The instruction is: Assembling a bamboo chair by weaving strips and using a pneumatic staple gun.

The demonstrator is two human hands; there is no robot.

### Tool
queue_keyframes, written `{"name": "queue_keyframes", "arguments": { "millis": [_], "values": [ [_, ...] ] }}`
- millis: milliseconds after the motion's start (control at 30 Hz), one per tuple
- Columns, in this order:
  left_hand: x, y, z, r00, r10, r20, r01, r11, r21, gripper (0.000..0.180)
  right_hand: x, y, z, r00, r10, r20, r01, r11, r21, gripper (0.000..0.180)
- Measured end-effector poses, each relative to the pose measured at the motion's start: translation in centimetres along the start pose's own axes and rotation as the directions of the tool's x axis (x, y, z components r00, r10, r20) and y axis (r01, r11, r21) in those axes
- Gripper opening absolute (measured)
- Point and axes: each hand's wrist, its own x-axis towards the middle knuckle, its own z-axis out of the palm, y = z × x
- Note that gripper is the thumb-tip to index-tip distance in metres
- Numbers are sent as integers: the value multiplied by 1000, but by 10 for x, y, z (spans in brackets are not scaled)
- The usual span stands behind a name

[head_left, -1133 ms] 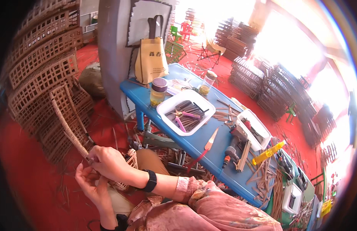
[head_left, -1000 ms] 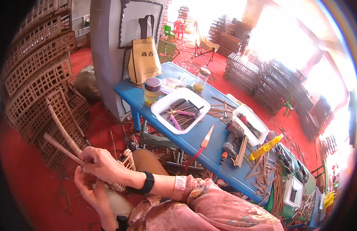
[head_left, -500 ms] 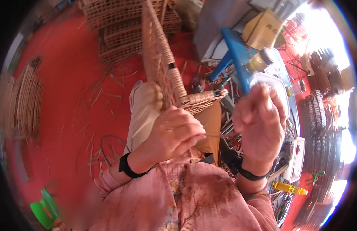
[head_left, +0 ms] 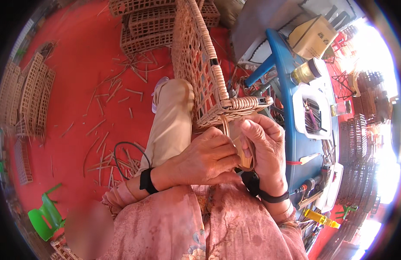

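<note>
Between my knees a woven rattan basket [head_left: 189, 56] stands with its bound rim [head_left: 244, 103] toward me. From its near corner a thin brown rattan strip [head_left: 226, 126] runs down to my left hand [head_left: 209, 158], whose curled fingers close around it. The strip bends in a loop just past those fingers and comes up to my right hand [head_left: 268, 145]. There the thumb and forefinger pinch it, right under the rim's wrapped end. What lies inside my left fist is hidden.
To my right a blue table [head_left: 285, 97] carries a white tray [head_left: 299, 113] of tools, a lidded jar [head_left: 305, 71] and a drill [head_left: 308, 185]. Cut rattan pieces [head_left: 116, 91] litter the red floor. Stacked baskets [head_left: 150, 28] stand ahead; a green plastic chair [head_left: 46, 216] is at lower left.
My right hand has come down and left, from above the table edge to beside my left hand. The strip now forms a loop between them. The view has shifted slightly.
</note>
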Motion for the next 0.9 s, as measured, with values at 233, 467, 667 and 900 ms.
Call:
{"name": "queue_keyframes", "arguments": {
  "millis": [233, 467, 667, 900],
  "values": [
    [-6, -2, 4, 994, -94, -58, 98, 993, 62, 17, -2, 1, 8, 998, 14, 66, -15, 1000, 12, 28],
    [4, -4, 0, 996, -55, -67, 54, 998, -12, 17, 5, 1, -2, 988, 143, 60, -143, 990, 6, 33],
    [-2, -7, -1, 989, -108, -96, 109, 994, 2, 17, 15, 6, -7, 956, 283, 81, -292, 948, 128, 30],
    [-1, -8, 1, 986, -107, -126, 105, 994, -26, 17, 17, 10, -5, 967, 248, 52, -253, 957, 143, 30]
  ]
}}
